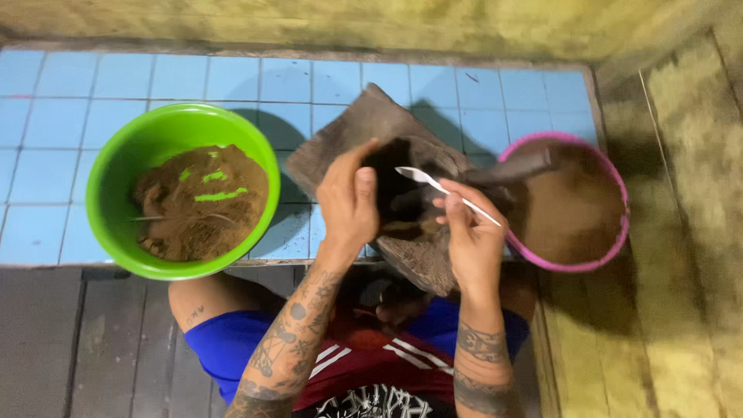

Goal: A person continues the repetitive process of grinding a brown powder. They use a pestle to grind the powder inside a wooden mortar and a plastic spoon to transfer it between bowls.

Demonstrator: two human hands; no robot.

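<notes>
**Two hands at a dark stone slab between two bowls**

Two tattooed forearms reach up from the bottom of the view to a dark, rough stone slab [364, 128] that lies tilted on the light-blue tiled ledge [70, 116]. The left hand [350, 203] is closed over the slab's middle, thumb up, its fingers curled into a dark hollow there. The right hand [470, 224] pinches the handle of a white plastic spoon [433, 184] between thumb and fingertips; the spoon's bowl points left, over the hollow and just beside the left thumb.

Left of the slab, well apart from both hands, stands a green plastic bowl [116, 166] holding brown powder [203, 209]. Right of it, touching the slab's edge, sits a pink-rimmed bowl [615, 232] filled with smoother brown material; a dark handle-like piece [517, 166] lies across its near rim, just above the right hand. Below are blue shorts [220, 344] and a wooden floor [46, 340].
</notes>
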